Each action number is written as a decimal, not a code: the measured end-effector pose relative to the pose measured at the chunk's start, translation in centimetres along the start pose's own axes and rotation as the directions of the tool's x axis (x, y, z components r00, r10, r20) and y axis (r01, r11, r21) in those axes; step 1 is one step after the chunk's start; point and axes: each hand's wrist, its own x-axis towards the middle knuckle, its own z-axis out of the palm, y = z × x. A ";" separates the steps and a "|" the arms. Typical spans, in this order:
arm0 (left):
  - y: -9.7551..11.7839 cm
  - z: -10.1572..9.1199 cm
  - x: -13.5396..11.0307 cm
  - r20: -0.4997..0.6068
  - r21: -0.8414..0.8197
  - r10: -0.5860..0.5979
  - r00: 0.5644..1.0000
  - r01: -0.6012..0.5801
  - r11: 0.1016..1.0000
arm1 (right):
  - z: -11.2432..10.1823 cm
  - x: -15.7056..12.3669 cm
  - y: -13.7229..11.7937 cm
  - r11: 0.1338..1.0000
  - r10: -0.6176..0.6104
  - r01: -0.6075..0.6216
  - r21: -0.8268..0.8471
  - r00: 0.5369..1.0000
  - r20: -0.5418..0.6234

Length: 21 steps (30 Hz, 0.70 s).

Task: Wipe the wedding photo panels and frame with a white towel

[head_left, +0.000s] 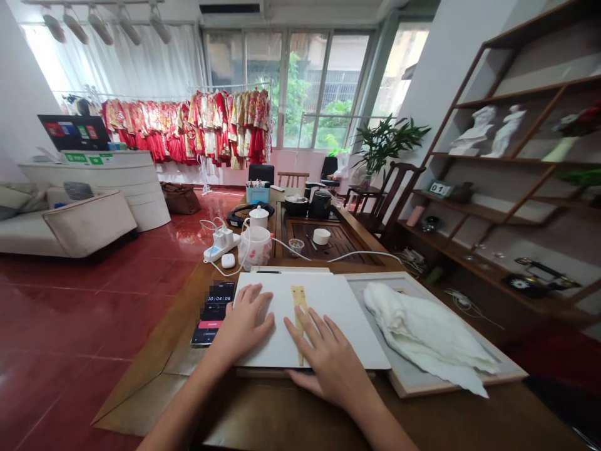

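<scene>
A white board (328,300) lies flat on the wooden table (263,419) in front of me. On it rests a narrow tan strip (298,304), long and thin, with a shaped upper end. My left hand (244,322) lies flat on the board's left part, fingers spread, holding nothing. My right hand (328,357) presses flat over the strip's lower half, fingers stretched out, thumb along the board's near edge.
A phone (214,304) showing a timer lies left of the board. A folded white cloth (422,332) rests on a grey framed panel (498,373) at the right. Behind are a teapot (255,245), power strip (216,247), cables and a tea tray (338,241). Shelves stand right.
</scene>
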 end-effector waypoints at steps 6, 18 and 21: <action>-1.0 -0.5 0.6 -0.088 -0.131 0.029 0.996 -0.040 0.991 | 0.4 -0.2 -0.1 0.993 -0.052 0.049 -0.108 0.998 -0.026; -1.5 -2.7 1.3 -0.167 -0.471 0.007 0.986 -0.085 0.878 | 0.6 -0.2 -0.2 0.990 -0.028 0.024 -0.141 0.999 -0.030; -1.4 -2.9 1.3 -0.156 -0.527 -0.044 0.987 -0.046 0.849 | 0.5 -0.1 -0.3 0.991 -0.024 0.022 -0.134 1.000 -0.007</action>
